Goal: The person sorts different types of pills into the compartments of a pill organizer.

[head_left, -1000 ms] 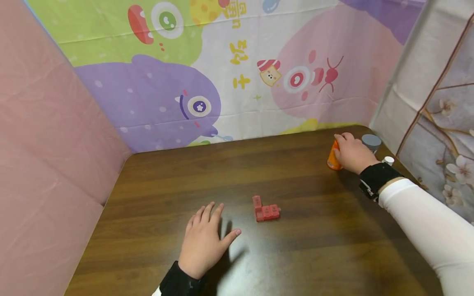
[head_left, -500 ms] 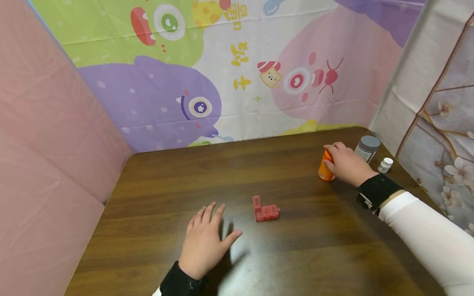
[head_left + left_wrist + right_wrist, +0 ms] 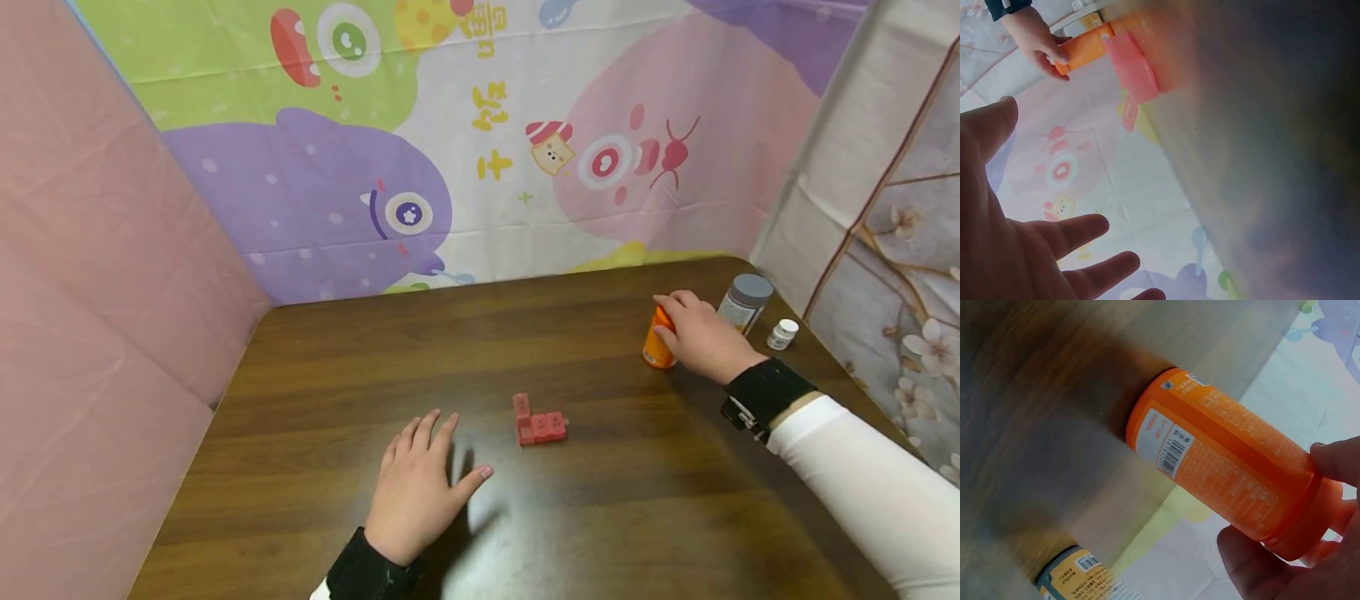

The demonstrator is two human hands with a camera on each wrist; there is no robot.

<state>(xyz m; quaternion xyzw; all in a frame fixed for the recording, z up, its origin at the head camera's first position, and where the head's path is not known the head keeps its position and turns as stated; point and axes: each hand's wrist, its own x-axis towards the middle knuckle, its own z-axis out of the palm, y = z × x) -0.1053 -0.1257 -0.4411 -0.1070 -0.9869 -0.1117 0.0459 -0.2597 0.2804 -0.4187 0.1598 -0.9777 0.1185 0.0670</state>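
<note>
At the back right of the table, my right hand (image 3: pixel 705 337) grips an orange bottle (image 3: pixel 659 343) round its cap end from above. The right wrist view shows the bottle (image 3: pixel 1222 465) with a white barcode label, thumb and fingers about its cap; its base appears to stand on the table. My left hand (image 3: pixel 416 492) is held low over the front of the table, fingers spread and holding nothing. Nearest to it, on its right, lies a small red pill organizer (image 3: pixel 542 427) with one lid raised; the left wrist view shows this pill organizer (image 3: pixel 1132 67) too.
Just behind my right hand stand a grey-lidded jar (image 3: pixel 746 302) and a small white bottle (image 3: pixel 783 334), near the right edge of the brown table (image 3: pixel 360 358). A printed cloth (image 3: pixel 502 208) hangs along the back, and a pink cloth (image 3: pixel 112 292) hangs on the left.
My right hand has brought the orange bottle slightly left and nearer, away from the grey-lidded jar, then stayed almost still. The left hand and the pill organizer have not visibly moved.
</note>
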